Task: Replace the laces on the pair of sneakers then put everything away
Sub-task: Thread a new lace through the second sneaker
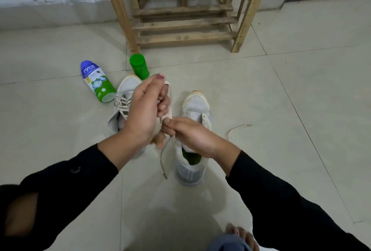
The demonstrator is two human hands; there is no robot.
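Lace [163, 156]: hanging in the air over the two sneakers, held by both hands, its free end dangling down between the shoes.
Left hand [144, 108]: gripping the upper stretch of the lace, fingers curling round the pale strip.
Right hand [192, 136]: pinching the lace lower down between thumb and fingers, just beside and below the left hand.
Laced sneaker [125, 94]: standing on the floor [281, 90] under the left hand, toe pointing away, laces crossing its front.
Unlaced sneaker [195, 106]: standing beside it under the right hand, eyelets showing bare, green insole showing inside.
Second lace [236, 129]: lying loose on the floor, to the right of the unlaced sneaker.
Nycil bottle [96, 82]: lying on its side near the laced sneaker's toe.
Green container [138, 68]: standing just beyond that toe.
Wooden rack [184, 23]: standing against the wall behind everything.
Bare foot [241, 234]: showing at the bottom edge.
Sleeves [66, 170]: black, covering both forearms.
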